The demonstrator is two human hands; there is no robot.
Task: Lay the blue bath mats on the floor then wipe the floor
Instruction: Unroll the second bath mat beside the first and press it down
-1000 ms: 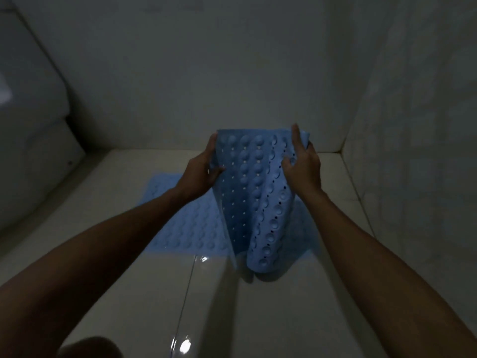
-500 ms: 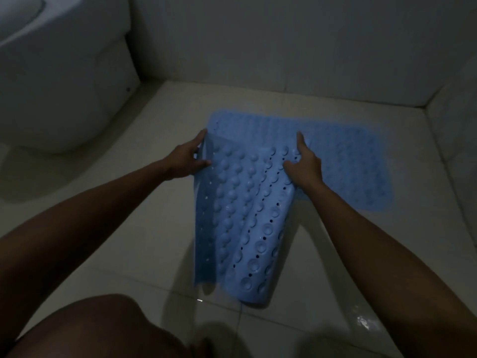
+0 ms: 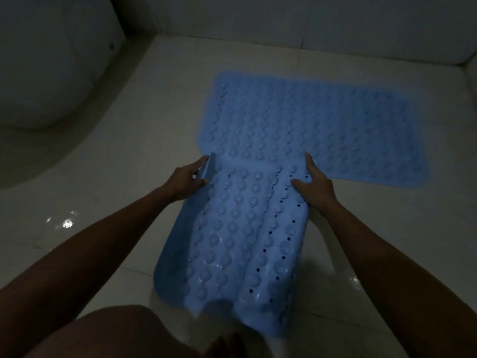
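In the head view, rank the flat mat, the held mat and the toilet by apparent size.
1. flat mat and held mat: look alike in size; the held one is nearer and still curled, so no ranking.
2. toilet: smaller as seen, but cut off by the frame.

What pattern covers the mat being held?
Rows of round bumps and small holes on the blue mat, head view.

White toilet (image 3: 51, 68), tiled wall (image 3: 309, 24)

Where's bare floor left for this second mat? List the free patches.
Bare tile lies between the toilet base and the flat mat, and right of the held mat, below the flat one. It is crowded where both hands overlap the mats.
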